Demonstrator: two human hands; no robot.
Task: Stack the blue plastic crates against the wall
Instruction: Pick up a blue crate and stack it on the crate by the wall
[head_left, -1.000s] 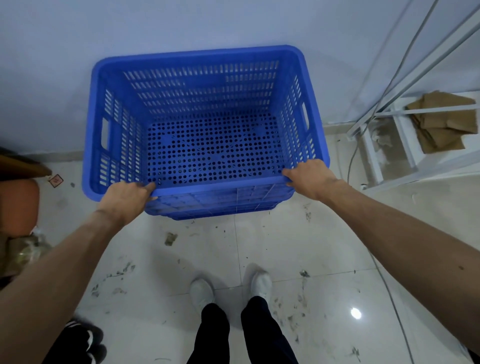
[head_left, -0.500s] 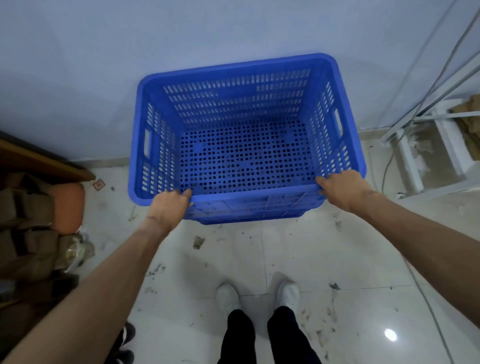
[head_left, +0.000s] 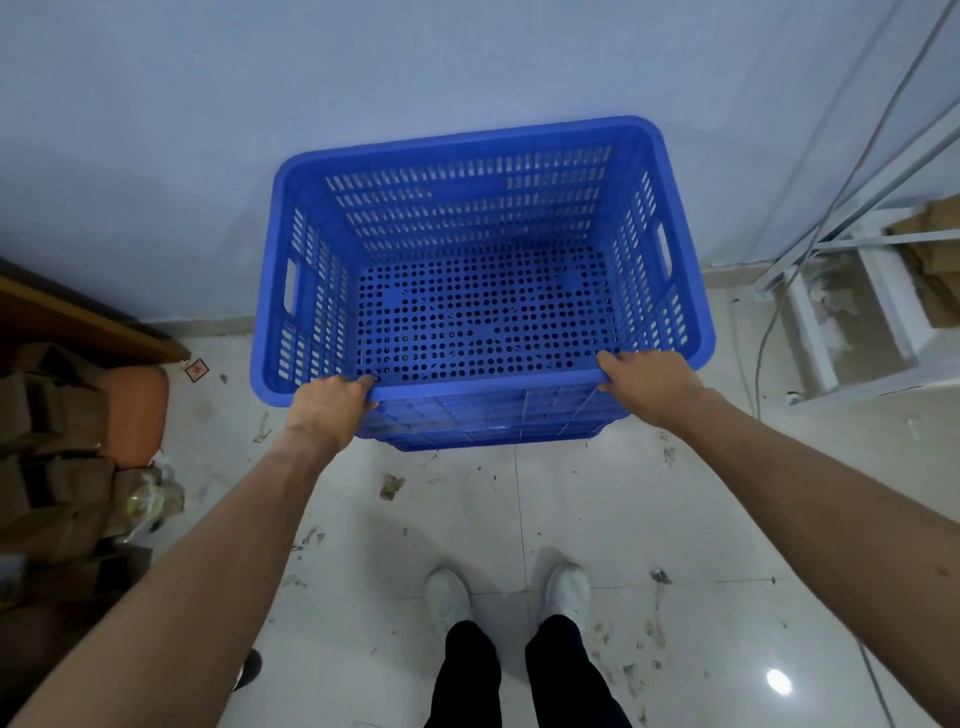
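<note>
An empty blue plastic crate (head_left: 483, 140) with perforated walls and floor stands against the pale wall (head_left: 208, 130). Under its near rim the sides of one or more nested blue crates (head_left: 483, 426) show. My left hand (head_left: 327, 410) grips the near rim at its left end, fingers curled over the edge. My right hand (head_left: 649, 384) holds the same rim at its right end. Both arms are stretched forward.
Brown cardboard bundles (head_left: 52, 467) and an orange seat (head_left: 135, 410) sit at the left by a wooden edge. A white metal frame (head_left: 831, 332) with cardboard and cables stands at the right. The glossy tiled floor (head_left: 519, 519) carries scattered debris; my white shoes (head_left: 509, 592) are below.
The view has shifted so the crate sits further right and lower in frame. My hands have stayed on the near rim throughout; the crate looks still against the wall.
</note>
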